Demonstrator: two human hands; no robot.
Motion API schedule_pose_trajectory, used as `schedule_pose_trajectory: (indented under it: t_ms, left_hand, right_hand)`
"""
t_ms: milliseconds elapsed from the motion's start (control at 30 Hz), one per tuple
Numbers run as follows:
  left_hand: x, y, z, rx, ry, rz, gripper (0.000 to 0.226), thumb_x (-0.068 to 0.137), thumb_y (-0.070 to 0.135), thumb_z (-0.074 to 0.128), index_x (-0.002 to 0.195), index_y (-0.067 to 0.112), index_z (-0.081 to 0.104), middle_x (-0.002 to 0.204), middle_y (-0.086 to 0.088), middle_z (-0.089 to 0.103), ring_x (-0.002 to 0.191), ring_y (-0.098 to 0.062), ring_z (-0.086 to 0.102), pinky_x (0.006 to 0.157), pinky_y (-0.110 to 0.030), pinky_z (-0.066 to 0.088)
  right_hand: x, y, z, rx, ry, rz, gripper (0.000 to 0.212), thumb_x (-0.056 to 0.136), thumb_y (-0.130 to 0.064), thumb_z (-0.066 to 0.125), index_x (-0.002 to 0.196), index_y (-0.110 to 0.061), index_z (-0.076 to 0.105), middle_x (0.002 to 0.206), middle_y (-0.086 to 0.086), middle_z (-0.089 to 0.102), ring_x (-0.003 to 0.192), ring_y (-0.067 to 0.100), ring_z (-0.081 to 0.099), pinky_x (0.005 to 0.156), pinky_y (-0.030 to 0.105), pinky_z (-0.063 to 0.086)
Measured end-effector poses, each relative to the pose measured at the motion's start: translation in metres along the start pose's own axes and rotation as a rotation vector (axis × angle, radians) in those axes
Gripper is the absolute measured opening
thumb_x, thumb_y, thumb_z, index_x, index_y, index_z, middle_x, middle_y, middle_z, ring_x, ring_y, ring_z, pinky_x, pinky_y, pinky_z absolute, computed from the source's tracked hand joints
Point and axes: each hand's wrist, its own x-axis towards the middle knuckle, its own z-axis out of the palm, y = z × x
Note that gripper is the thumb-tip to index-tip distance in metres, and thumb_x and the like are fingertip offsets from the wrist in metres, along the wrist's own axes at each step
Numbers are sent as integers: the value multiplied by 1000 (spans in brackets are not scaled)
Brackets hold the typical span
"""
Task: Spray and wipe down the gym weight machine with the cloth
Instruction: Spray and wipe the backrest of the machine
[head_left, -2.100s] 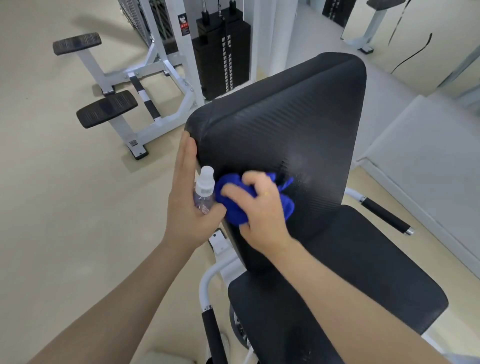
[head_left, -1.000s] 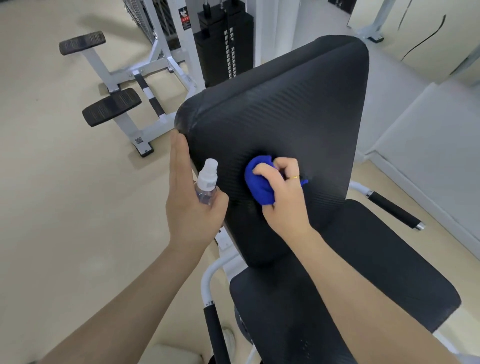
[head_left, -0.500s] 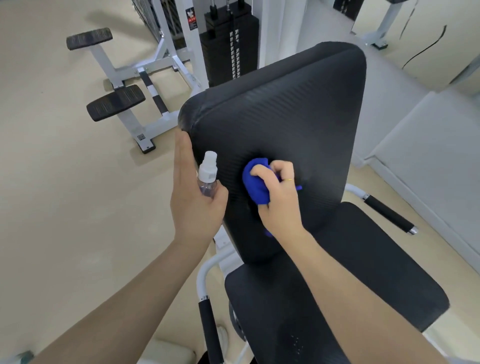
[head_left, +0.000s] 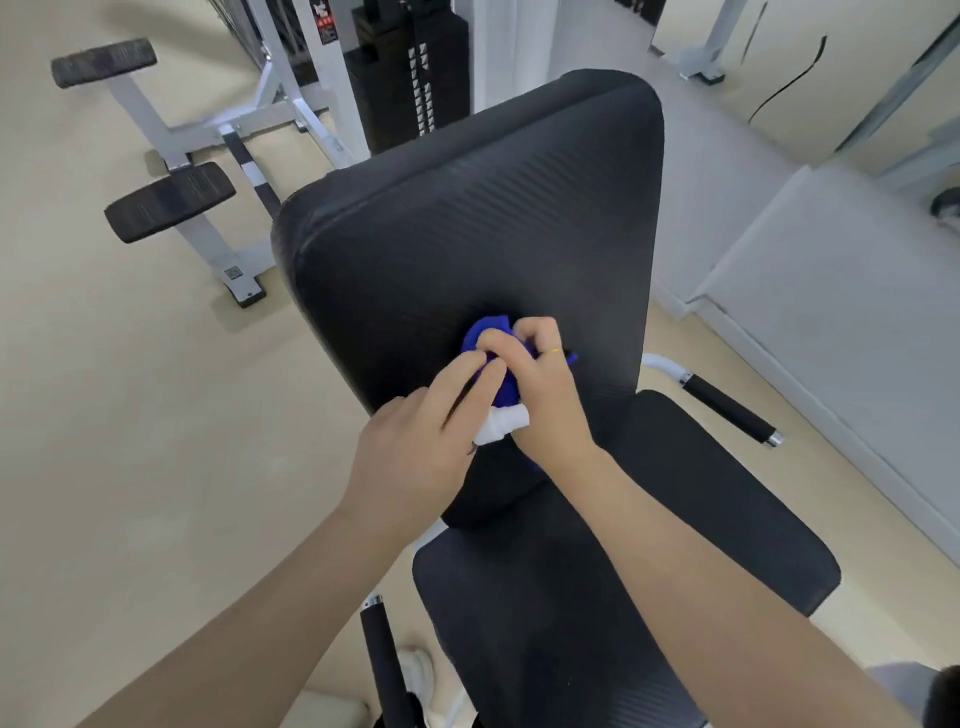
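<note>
Right hand (head_left: 540, 384) bunched round blue cloth (head_left: 488, 338), pressed to lower middle of backrest pad (head_left: 467, 218). Left hand (head_left: 415, 447) touching it, curled on spray bottle (head_left: 501, 423), white cap aimed rightward at right palm, long axis roughly level, body hidden.

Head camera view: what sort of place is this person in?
Most likely a gym. A padded black backrest and seat fill the view, with a weight stack and white-framed footrest pads behind.
</note>
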Motion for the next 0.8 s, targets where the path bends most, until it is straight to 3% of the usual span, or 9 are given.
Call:
schedule_pose_trajectory:
  t_ms: [67, 167, 267, 367, 467, 533, 667, 733, 800]
  left_hand:
    - [-7, -2, 7, 27, 17, 30, 46, 75, 0, 52, 120, 11, 51, 110, -3, 62, 47, -16, 45, 40, -24, 39]
    - [-18, -7, 19, 37, 49, 56, 41, 75, -1, 52, 114, 13, 54, 103, 1, 51, 49, -17, 48, 41, -27, 41]
    - [-21, -9, 28, 13, 83, 71, 34, 74, -1, 52, 105, 13, 54, 91, 0, 54, 49, -17, 47, 40, -28, 40]
    - [-18, -7, 30, -26, 84, 80, 29, 74, 0, 54, 100, 12, 54, 73, -3, 61, 49, -17, 48, 40, -28, 39]
    - [-12, -7, 29, -69, 47, 100, 33, 70, -1, 60, 100, 12, 53, 68, -2, 57, 48, -17, 46, 41, -27, 38]
    - [-8, -9, 29, -89, -8, 144, 34, 67, -2, 60, 97, 13, 52, 65, -1, 55, 47, -17, 43, 40, -25, 35]
    - [-9, -14, 28, -99, -20, 225, 20, 71, 0, 51, 84, 15, 46, 59, 1, 46, 46, -16, 35, 39, -24, 28]
    - [-7, -16, 28, -104, 7, 205, 20, 70, 0, 49, 81, 16, 44, 58, 1, 44, 46, -15, 29, 40, -23, 25]
    - [-6, -17, 29, -97, 14, 183, 19, 70, 2, 48, 83, 16, 45, 58, 1, 46, 45, -15, 30, 39, -22, 25]
  right_hand:
    - [10, 1, -7, 7, 69, 12, 39, 74, 15, 56, 103, -10, 58, 103, 6, 39, 90, 18, 44, 80, 27, 42]
    - [37, 11, -28, 25, 355, 73, 49, 71, 13, 44, 112, -9, 60, 107, 5, 37, 88, 2, 42, 85, 2, 31]
    - [56, 19, -42, 84, 507, 171, 49, 74, 8, 41, 118, -7, 57, 107, 1, 36, 95, -3, 40, 87, 1, 29]
    - [45, 18, -29, 55, 497, 105, 52, 69, 10, 43, 114, -14, 56, 105, 6, 37, 88, 5, 39, 84, 1, 29]
    - [9, 25, -3, -36, 245, 6, 61, 62, 18, 48, 107, -24, 48, 104, 4, 34, 89, 10, 38, 81, 9, 35]
    - [1, 30, -1, -64, 152, 18, 60, 63, 20, 53, 107, -21, 52, 106, 3, 36, 89, 17, 43, 78, 18, 39]
    - [38, 24, -37, 31, 379, 148, 49, 68, 10, 43, 112, -6, 58, 105, 4, 37, 88, 14, 43, 80, 4, 33]
    - [61, 28, -53, 64, 502, 190, 50, 69, 4, 38, 115, -5, 57, 105, 2, 36, 88, 4, 42, 80, 1, 30]
    - [63, 31, -50, 50, 525, 208, 51, 69, 7, 40, 116, -7, 56, 105, 3, 36, 87, 3, 41, 78, 1, 31]
